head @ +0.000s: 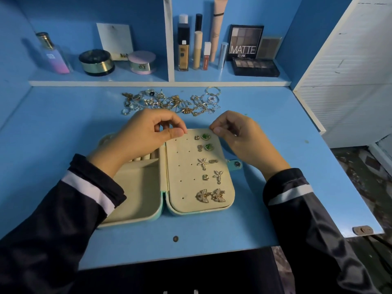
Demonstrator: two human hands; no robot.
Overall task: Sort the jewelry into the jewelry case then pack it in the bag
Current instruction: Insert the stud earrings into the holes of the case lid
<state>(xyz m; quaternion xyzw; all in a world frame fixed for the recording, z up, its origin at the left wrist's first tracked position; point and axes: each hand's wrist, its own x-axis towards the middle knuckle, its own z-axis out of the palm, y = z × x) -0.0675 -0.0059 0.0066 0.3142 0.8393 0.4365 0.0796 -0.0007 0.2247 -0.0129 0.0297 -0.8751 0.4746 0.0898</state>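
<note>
Lying open mid-surface, the case (182,187) has both hands at its far edge: left hand (144,134) and right hand (239,136), fingertips pinched to thumbs, on what I cannot tell. Jewelry (169,101) lies just beyond.

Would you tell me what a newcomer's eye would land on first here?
The open jewelry case at the centre of the desk, its right panel studded with earrings. The left hand and right hand hover pinched at its top edge; a tangled jewelry pile lies behind.
</note>
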